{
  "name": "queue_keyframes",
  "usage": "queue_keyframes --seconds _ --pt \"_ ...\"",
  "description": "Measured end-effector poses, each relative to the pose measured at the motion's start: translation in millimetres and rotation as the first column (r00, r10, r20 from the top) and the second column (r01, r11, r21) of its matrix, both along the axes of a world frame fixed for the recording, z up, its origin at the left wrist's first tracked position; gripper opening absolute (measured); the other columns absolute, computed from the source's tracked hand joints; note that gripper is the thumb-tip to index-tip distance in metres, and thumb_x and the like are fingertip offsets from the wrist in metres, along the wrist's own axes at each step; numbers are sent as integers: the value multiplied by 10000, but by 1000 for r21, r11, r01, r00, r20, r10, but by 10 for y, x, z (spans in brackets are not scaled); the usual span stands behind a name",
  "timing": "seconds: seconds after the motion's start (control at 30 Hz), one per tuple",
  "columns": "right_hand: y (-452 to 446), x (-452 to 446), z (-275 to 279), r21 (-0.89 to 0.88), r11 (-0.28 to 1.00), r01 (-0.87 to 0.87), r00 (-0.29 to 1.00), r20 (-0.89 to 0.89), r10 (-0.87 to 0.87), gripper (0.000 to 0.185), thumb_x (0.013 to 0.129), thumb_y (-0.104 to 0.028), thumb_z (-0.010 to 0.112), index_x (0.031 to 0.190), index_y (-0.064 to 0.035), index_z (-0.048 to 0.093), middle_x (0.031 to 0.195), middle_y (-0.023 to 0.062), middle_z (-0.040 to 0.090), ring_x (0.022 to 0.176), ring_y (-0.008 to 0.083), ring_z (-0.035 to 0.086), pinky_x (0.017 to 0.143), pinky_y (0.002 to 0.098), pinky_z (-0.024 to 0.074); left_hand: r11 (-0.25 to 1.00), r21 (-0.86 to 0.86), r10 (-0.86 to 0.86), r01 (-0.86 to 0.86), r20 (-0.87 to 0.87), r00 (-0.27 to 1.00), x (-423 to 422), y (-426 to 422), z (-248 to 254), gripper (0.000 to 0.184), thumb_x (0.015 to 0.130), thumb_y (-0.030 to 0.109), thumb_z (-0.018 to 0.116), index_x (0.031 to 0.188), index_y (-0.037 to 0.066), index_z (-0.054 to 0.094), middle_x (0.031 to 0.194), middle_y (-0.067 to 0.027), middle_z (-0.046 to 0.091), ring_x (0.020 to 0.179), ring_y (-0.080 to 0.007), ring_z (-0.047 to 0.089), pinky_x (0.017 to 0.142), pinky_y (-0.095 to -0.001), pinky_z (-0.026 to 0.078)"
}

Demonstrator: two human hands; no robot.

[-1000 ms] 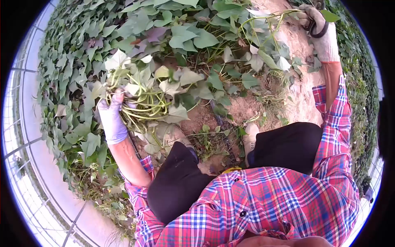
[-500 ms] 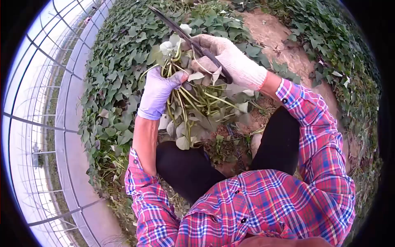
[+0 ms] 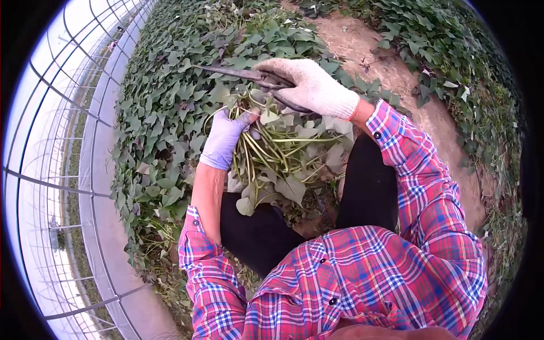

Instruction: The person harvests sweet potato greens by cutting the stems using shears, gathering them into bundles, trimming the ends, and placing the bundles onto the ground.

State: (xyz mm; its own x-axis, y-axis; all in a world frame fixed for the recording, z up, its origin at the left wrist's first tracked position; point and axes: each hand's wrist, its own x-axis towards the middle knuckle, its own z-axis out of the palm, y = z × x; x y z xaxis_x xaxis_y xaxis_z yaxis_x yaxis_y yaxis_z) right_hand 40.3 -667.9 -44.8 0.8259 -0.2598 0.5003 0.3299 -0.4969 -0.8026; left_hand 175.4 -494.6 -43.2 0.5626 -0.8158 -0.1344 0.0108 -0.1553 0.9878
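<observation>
No readable text, brand, number or sign.

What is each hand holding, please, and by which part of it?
The left hand grips a bunch of leafy vines by its gathered stems; the right hand holds dark scissors by the handles.

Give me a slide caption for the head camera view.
Left hand gripping a leafy vine bunch, right hand holding dark scissors nearby.

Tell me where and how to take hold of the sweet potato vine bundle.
I'd take the sweet potato vine bundle near its top, from the left, as the left hand does: stems bunch there, then fan out below and rightward, while scissors in the right hand crowd the upper right.
</observation>
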Motion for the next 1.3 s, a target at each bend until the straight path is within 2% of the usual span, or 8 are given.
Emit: queue_keyframes --seconds 0.2,0.33,0.43,0.53,0.7,0.83,1.0,1.3 --pt "-768 -441 -929 353 911 215 945 -311 -103 509 878 -160 631 1350 -49 474 900 44 651 705 87 621 603 260 501 944 -60 330 -326 90 940 372 302 12 181 885 143 644 1017 20 627 722 -37 643 541 -112 605 479 -227 488" --pt "-606 -810 -2808 -142 945 296 876 -353 -327 340 832 -214 569 1122 -42 618 951 213 658 894 366 635 793 408 488 908 -113 417 -404 148 897 532 358 -99 309 893 216 620 1104 -10 629 744 -45 629 604 -127 587 549 -280 510" --pt "64 -1062 -3964 277 828 487 863 -7 -506 277 847 -264 532 940 -45 676 925 206 669 827 372 650 740 440 504 871 -56 480 -488 310 820 435 402 -108 305 901 237 619 1076 -12 638 700 -41 597 606 -134 565 571 -301 493" --pt "194 -919 -4573 -91 914 395 771 -508 -384 300 819 -291 523 830 -53 706 855 174 687 763 358 664 713 449 518 865 61 437 -498 397 807 582 301 -174 325 890 278 647 1023 -18 640 680 -47 580 584 -132 525 557 -303 454" --pt "82 -1064 -3926 -306 914 266 564 -720 -405 282 784 -253 561 966 -75 683 858 176 632 796 352 648 710 440 524 917 177 248 -357 447 860 479 120 -233 430 887 248 634 1179 -64 589 820 -60 613 634 -125 528 599 -275 461" --pt "-320 -1221 -2502 63 746 663 724 -307 -618 429 848 -322 582 1180 -50 592 1071 173 610 992 336 596 860 408 478 979 157 61 -132 390 919 328 -150 -340 434 891 216 609 1223 -60 566 961 -90 649 649 -112 537 596 -257 464" --pt "-317 -1516 -670 224 897 382 923 -37 -384 921 711 -411 757 1438 -57 315 1318 218 487 1173 359 532 969 407 441 997 41 -72 62 344 936 -378 -918 -106 329 857 189 682 1091 -32 615 907 -63 654 600 -107 548 544 -258 459" --pt "-43 -1691 -689 470 790 394 915 -116 -387 1249 554 -335 872 1501 -62 105 1188 238 594 1049 298 626 919 339 480 944 -276 -86 183 328 941 -1764 -1790 69 230 852 203 716 925 -5 649 815 -22 638 639 -107 565 572 -267 478"
